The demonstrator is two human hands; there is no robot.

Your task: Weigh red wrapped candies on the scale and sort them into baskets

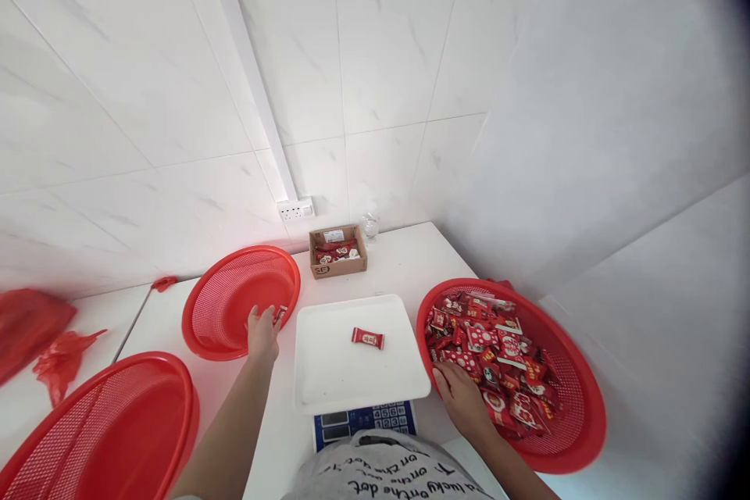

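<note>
My left hand reaches over the near right side of a red mesh basket. Its fingers are curled, with a small red-wrapped candy at the fingertips; the grip is partly hidden. One red candy packet lies on the white tray of a weighing scale, whose blue keypad shows below. At the right, a second red basket holds many wrapped candies. My right hand is bent over this basket's near left rim, fingers against it beside the candies.
A small cardboard box with red packets stands at the back, beside a clear plastic bottle. Another red basket occupies the near left. Red plastic bags lie farther left. A tiled wall with a socket bounds the table.
</note>
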